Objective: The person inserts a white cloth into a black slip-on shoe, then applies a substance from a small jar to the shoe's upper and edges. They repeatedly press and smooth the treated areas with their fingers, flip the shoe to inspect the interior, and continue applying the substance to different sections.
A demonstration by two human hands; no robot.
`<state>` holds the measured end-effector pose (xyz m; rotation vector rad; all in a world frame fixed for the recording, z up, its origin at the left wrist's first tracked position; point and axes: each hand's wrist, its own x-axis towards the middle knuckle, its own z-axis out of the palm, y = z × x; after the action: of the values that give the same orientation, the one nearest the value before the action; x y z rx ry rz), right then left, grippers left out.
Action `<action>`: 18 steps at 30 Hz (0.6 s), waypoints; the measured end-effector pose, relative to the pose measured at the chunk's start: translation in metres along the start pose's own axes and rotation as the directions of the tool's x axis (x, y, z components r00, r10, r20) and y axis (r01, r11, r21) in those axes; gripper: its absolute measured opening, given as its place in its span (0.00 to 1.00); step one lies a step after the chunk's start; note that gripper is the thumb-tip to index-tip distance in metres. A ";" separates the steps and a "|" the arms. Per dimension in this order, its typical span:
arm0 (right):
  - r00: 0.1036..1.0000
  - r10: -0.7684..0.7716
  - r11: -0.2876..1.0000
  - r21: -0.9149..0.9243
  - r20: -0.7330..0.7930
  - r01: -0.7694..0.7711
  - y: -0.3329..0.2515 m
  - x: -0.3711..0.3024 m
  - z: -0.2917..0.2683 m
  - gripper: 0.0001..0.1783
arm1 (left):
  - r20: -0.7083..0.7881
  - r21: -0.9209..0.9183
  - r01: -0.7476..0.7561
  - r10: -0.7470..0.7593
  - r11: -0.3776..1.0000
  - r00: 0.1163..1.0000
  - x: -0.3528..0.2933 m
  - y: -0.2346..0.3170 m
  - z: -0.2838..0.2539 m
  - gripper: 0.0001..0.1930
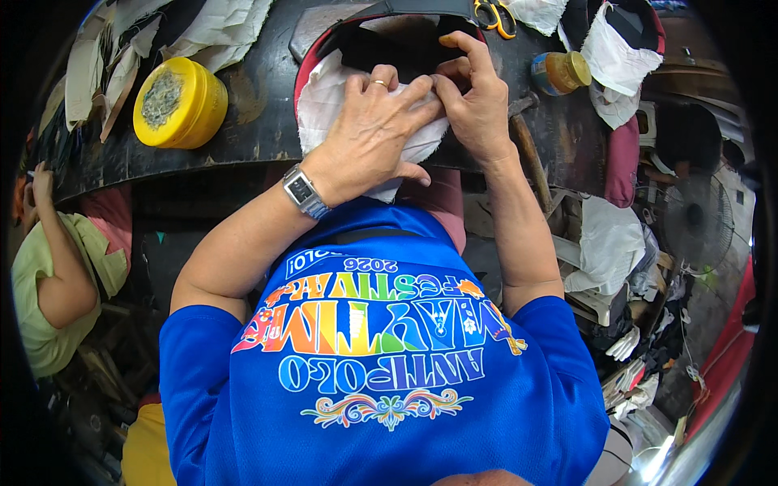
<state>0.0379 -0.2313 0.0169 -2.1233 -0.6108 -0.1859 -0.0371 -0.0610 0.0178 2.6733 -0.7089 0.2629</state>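
At twelve o'clock, white cloth (322, 113) lies on a red-rimmed black piece (374, 47). The left hand (374, 125) spreads over it, clasping nothing visible; the right hand (476, 105) bends at its edge, grip unclear. On the table (263, 121), the yellow tub (204, 104) at ten is grey-crusted on top; the jar (559, 74) at half past one has indistinct contents.

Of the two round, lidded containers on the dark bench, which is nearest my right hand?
The small jar with the yellowish lid, just right of your right hand. The other, the larger yellow tub, stands far to the left.
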 end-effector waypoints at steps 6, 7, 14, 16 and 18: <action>0.987 0.004 0.997 -0.077 0.158 0.009 -0.004 0.002 -0.017 0.31 | 0.017 0.037 -0.003 0.002 0.999 1.000 0.000 0.001 0.000 0.50; 0.983 -0.024 0.990 -0.134 0.181 0.049 -0.004 0.002 -0.019 0.32 | -0.001 0.019 -0.008 0.008 1.000 1.000 0.000 0.000 0.000 0.49; 0.988 -0.004 0.928 -0.367 0.151 0.060 -0.004 0.000 -0.032 0.36 | -0.005 0.008 -0.004 0.004 1.000 1.000 -0.001 0.001 0.001 0.51; 0.994 0.012 0.978 -0.210 0.110 0.011 -0.003 -0.002 -0.036 0.35 | 0.024 0.017 0.010 -0.011 1.000 1.000 -0.001 0.002 0.001 0.52; 0.997 -0.001 0.999 -0.050 0.076 0.005 -0.003 -0.008 -0.038 0.34 | 0.028 0.062 0.005 -0.007 0.998 1.000 0.000 0.003 0.000 0.52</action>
<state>0.0332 -0.2629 0.0393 -2.1860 -0.6601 -0.1238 -0.0389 -0.0635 0.0182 2.7428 -0.7121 0.2506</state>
